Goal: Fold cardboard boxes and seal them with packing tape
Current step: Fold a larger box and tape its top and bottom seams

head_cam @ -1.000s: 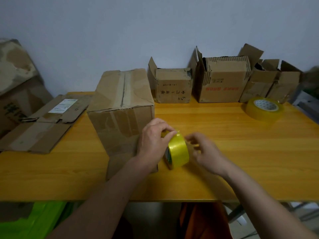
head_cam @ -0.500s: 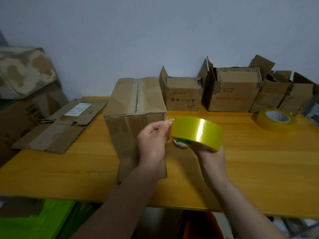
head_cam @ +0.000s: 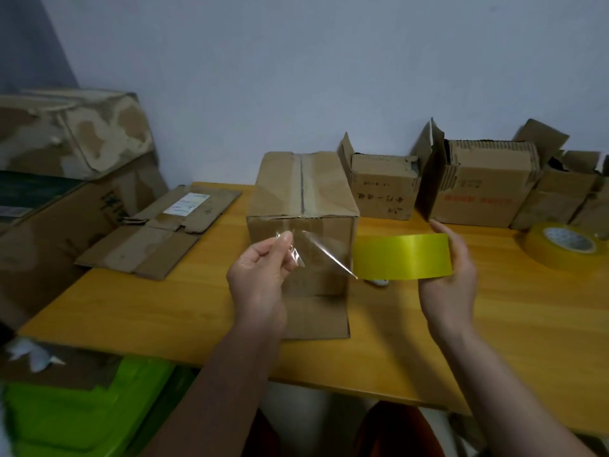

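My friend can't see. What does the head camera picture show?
Two hands stretch clear tape: the left hand pinches the tape end, the right hand holds the yellow tape roll, in front of a closed cardboard box on a wooden table.

A glossy yellow tape roll [head_cam: 402,256] trails a clear strip [head_cam: 316,250] before a plain brown box [head_cam: 301,206] on an orange wood-grain counter [head_cam: 494,324] — a bright green bin [head_cam: 85,410] below, brown-and-tan mottled cardboard [head_cam: 72,130] at left.

Two bare forearms rise from the lower frame; no sleeves, watches or rings show on the left hand [head_cam: 260,278] or right hand [head_cam: 451,278].
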`<move>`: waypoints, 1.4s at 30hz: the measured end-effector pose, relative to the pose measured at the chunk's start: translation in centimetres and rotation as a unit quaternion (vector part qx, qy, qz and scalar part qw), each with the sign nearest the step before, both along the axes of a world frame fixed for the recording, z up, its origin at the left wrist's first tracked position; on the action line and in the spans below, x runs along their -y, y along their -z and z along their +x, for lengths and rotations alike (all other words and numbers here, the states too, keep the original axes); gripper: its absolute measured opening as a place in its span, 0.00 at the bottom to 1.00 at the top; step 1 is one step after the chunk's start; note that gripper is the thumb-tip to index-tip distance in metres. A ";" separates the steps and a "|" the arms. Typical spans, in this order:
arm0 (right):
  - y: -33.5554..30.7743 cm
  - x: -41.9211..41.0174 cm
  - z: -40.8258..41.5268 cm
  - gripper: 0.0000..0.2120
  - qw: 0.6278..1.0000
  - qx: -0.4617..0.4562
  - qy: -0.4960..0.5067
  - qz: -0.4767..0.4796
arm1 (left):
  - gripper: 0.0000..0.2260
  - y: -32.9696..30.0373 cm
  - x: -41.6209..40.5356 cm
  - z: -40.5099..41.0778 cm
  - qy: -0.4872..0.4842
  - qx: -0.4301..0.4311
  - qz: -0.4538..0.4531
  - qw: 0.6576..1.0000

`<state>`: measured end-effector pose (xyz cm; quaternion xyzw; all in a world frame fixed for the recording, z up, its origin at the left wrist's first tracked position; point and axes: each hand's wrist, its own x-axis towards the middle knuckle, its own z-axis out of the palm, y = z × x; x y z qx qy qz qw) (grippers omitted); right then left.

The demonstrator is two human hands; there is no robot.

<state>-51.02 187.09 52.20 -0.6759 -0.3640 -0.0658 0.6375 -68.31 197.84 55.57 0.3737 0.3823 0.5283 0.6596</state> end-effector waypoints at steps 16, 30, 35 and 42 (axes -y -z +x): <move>-2.4 -0.5 3.5 0.29 0.993 0.106 0.028 -0.035 | 0.03 -0.6 -4.4 -2.8 -0.056 -0.049 0.019 0.997; -5.2 -2.8 4.2 0.36 0.962 0.213 0.108 -0.136 | 0.05 -2.1 -8.5 -2.4 -0.057 -0.113 0.008 0.992; -5.6 -4.0 4.2 0.34 0.955 0.230 0.104 -0.154 | 0.05 -2.6 -9.8 -2.6 -0.052 -0.123 -0.010 0.991; -2.6 -4.9 4.5 0.33 0.965 0.172 0.066 -0.184 | 0.07 -0.5 -9.8 -2.3 0.048 -0.078 -0.172 0.981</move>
